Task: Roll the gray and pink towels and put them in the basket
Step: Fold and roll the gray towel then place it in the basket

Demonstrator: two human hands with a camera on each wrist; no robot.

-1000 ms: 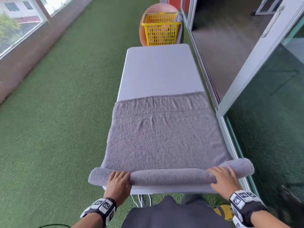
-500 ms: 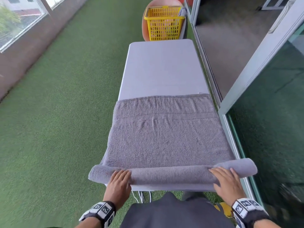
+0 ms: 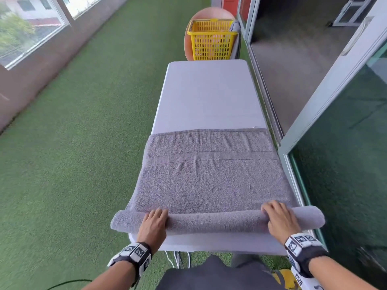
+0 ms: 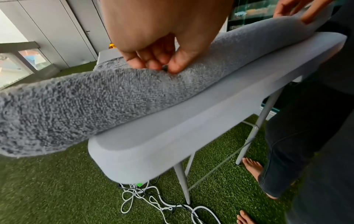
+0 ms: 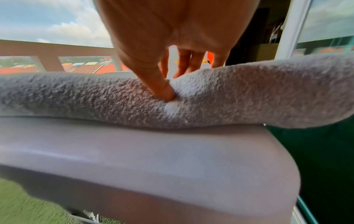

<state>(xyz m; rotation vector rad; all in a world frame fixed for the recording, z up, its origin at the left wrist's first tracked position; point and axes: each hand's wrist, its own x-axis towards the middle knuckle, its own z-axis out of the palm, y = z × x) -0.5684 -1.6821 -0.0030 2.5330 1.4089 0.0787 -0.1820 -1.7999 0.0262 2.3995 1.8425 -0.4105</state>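
A gray towel [image 3: 209, 181] lies across the near half of a white table [image 3: 209, 95], its near end wound into a roll [image 3: 217, 223] by the front edge. My left hand [image 3: 154, 221] curls over the roll's left part; in the left wrist view its fingers and thumb [image 4: 159, 62] pinch the towel [image 4: 114, 97]. My right hand [image 3: 278, 216] grips the right part, with the thumb [image 5: 166, 92] dug into the towel [image 5: 249, 94] and the fingers over the top. A yellow basket [image 3: 211, 39] stands beyond the table's far end. No pink towel is clearly visible.
Green artificial turf [image 3: 83, 143] covers the floor on the left. A sliding glass door frame [image 3: 314, 114] runs close along the table's right side. White cables [image 4: 145, 201] lie under the table near my bare feet [image 4: 252, 166]. A round orange-pink object [image 3: 211, 13] sits behind the basket.
Both hands have turned the roll a little farther away from me. The roll is thicker and the flat stretch of towel is shorter.
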